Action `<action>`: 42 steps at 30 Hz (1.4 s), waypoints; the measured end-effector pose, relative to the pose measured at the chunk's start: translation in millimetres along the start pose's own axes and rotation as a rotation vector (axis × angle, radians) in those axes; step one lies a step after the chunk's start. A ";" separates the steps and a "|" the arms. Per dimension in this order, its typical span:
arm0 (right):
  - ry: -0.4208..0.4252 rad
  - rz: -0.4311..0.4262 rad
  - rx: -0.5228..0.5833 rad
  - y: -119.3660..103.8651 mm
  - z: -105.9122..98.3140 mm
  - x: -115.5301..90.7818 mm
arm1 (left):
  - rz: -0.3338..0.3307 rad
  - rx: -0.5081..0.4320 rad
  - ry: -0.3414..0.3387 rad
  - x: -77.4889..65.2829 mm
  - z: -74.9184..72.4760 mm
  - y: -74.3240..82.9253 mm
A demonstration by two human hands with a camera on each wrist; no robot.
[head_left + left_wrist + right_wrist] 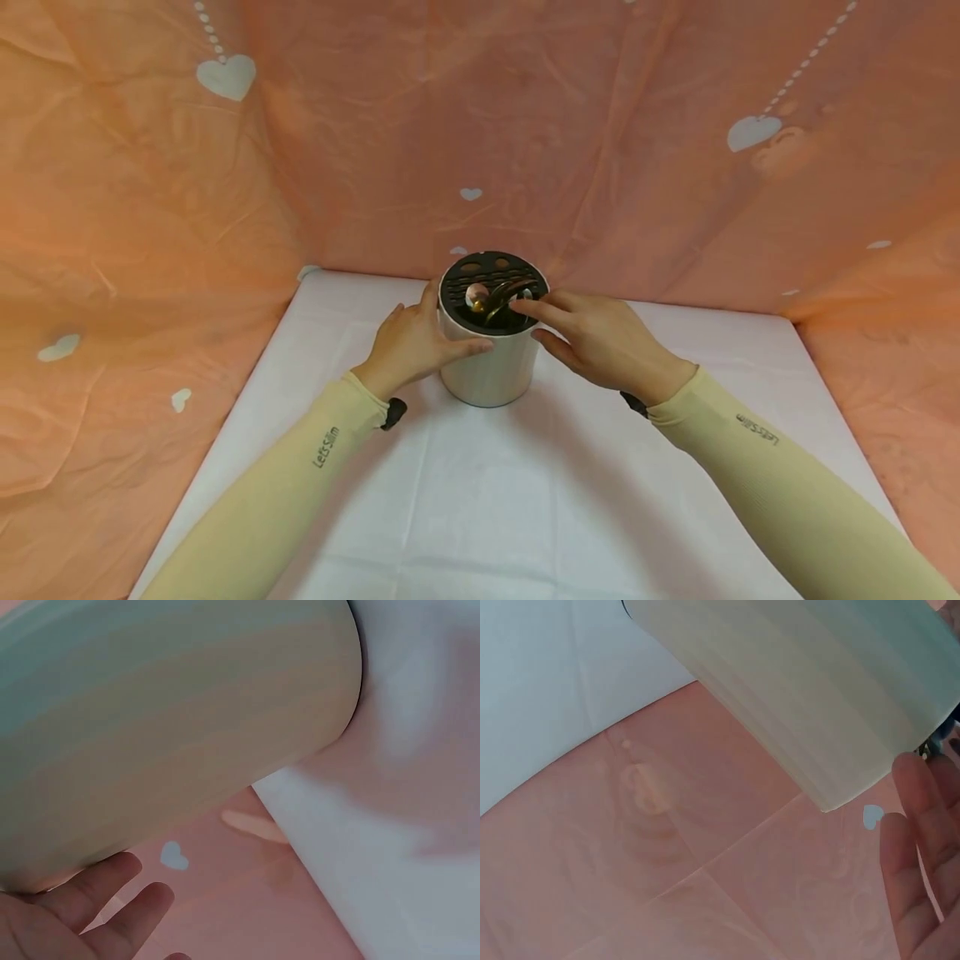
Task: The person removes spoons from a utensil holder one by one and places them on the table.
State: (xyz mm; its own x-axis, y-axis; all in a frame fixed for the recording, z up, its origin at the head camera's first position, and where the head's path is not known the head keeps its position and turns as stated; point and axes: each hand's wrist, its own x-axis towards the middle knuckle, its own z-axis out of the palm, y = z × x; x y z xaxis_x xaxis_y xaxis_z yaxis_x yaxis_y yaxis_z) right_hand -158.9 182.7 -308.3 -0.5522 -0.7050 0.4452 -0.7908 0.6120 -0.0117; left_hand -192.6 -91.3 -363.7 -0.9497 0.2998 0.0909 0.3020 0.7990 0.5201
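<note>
A pale, round utensil holder [486,371] with a black slotted lid [491,260] stands upright. Several utensils sit in the front opening of the lid: a silver spoon bowl [476,294] and shiny gold curved pieces [497,302]. My left hand [411,343] holds the holder from the left, thumb across its front and fingers around the far side; its fingers [97,881] lie along the wall in the left wrist view. My right hand [603,333] reaches over the right rim, its extended index finger at the utensils and its thumb outside the rim, apart from the index finger.
A white cloth [480,517] covers the table beneath the holder. Close behind it hangs a pink-orange curtain [465,125] with white hearts, which also encloses both sides. My sleeved forearms come in from the near corners.
</note>
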 end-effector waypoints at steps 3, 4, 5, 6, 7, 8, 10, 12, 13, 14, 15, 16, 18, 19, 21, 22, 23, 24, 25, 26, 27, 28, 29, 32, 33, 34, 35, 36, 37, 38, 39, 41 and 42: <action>-0.007 -0.006 -0.005 0.2 2.5 3.8 | -0.006 0.000 -0.006 0.1 0.4 -0.6; -0.009 -0.010 -0.012 0.1 3.3 5.4 | -0.008 0.000 -0.008 0.1 0.4 -0.7; -0.011 -0.015 -0.021 -0.2 3.7 7.1 | -0.010 0.002 -0.010 0.1 0.5 -1.0; -0.011 -0.021 -0.033 -0.5 4.3 8.8 | -0.012 0.002 -0.011 0.1 0.6 -1.2; -0.011 -0.029 -0.048 -0.9 4.7 10.6 | -0.013 0.003 -0.012 0.1 0.6 -1.3; -0.010 -0.037 -0.062 -1.2 5.1 12.2 | -0.013 0.005 -0.013 0.1 0.6 -1.5; -0.002 -0.051 -0.086 -1.8 5.6 14.8 | -0.011 0.010 -0.014 0.2 0.4 -1.7; 0.014 -0.059 -0.100 -1.7 6.1 16.5 | -0.009 0.012 -0.014 0.4 0.4 -2.0; 0.024 -0.060 -0.104 -1.8 5.8 16.7 | -0.009 0.014 -0.015 0.6 0.2 -1.7; 0.035 -0.062 -0.107 -1.6 5.8 16.9 | -0.009 0.014 -0.015 0.4 0.2 -1.5; 0.045 -0.063 -0.110 -1.3 5.7 16.9 | -0.009 0.014 -0.016 0.5 0.1 -1.4; 0.059 -0.065 -0.116 -1.3 5.5 17.2 | -0.008 0.012 -0.014 0.4 0.2 -1.3; 0.090 -0.066 -0.127 -1.0 5.2 17.7 | -0.006 0.008 -0.009 0.4 0.2 -1.3; 0.107 -0.065 -0.129 -1.2 5.0 18.2 | -0.004 0.007 -0.004 0.4 0.2 -1.5; 0.150 -0.059 -0.130 -1.9 4.3 19.4 | 0.000 0.005 0.005 0.1 0.3 -1.4; 0.178 -0.058 -0.128 -2.3 3.9 20.0 | -0.002 0.003 0.007 -0.2 0.3 -1.3; 0.204 -0.053 -0.127 -2.9 3.5 20.5 | -0.003 0.001 0.008 -0.3 0.3 -1.2; 0.229 -0.048 -0.125 -3.7 2.9 21.0 | -0.007 0.001 0.008 -0.3 0.3 -1.2; 0.255 -0.043 -0.124 -4.4 2.1 21.5 | -0.010 0.001 0.006 -0.5 0.4 -1.2; 0.281 -0.039 -0.125 -5.3 1.0 21.8 | -0.012 0.000 0.003 -0.7 0.5 -1.0; 0.305 -0.033 -0.128 -5.9 -0.1 22.2 | -0.014 -0.002 -0.001 -0.6 0.4 -1.0; 0.330 -0.027 -0.131 -6.4 -1.5 22.3 | -0.015 -0.001 -0.002 -0.7 0.7 -1.0; 0.355 -0.017 -0.136 -6.9 -3.3 22.4 | -0.014 -0.001 -0.002 -0.7 1.0 -0.9; 0.447 0.015 -0.122 -7.7 -10.2 23.3 | -0.009 0.000 0.003 -0.7 1.8 -1.2; 0.482 0.027 -0.108 -7.7 -13.0 23.9 | -0.008 0.003 0.005 -0.7 2.0 -1.3; 0.519 0.039 -0.089 -7.8 -16.3 24.4 | -0.008 0.005 0.007 -0.6 2.2 -1.5; 0.557 0.053 -0.060 -8.1 -19.9 25.2 | -0.008 0.007 0.008 -0.4 2.4 -1.6; 0.591 0.066 -0.024 -8.4 -23.9 25.5 | -0.009 0.008 0.008 -0.3 2.6 -1.8; 0.625 0.079 0.021 -8.5 -28.1 25.7 | -0.010 0.011 0.006 -0.1 2.6 -1.9; 0.658 0.096 0.058 -8.3 -32.6 25.7 | -0.011 0.014 0.006 0.2 2.6 -2.0; 0.690 0.114 0.095 -7.9 -37.3 25.5 | -0.009 0.013 0.006 0.6 2.6 -2.1; 0.753 0.158 0.161 -6.0 -47.1 24.4 | -0.006 0.011 0.008 0.9 2.1 -2.4; 0.776 0.181 0.181 -4.4 -52.0 23.3 | -0.003 0.009 0.011 1.1 1.8 -2.5</action>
State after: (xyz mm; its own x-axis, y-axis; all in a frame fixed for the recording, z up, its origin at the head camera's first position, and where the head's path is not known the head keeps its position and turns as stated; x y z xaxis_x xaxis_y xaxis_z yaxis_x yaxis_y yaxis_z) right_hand -154.5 182.2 -251.3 -0.3878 -0.1108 0.9151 -0.7736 0.5788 -0.2578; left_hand -194.3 -92.0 -366.5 -0.9515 0.2916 0.0984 0.2996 0.8048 0.5123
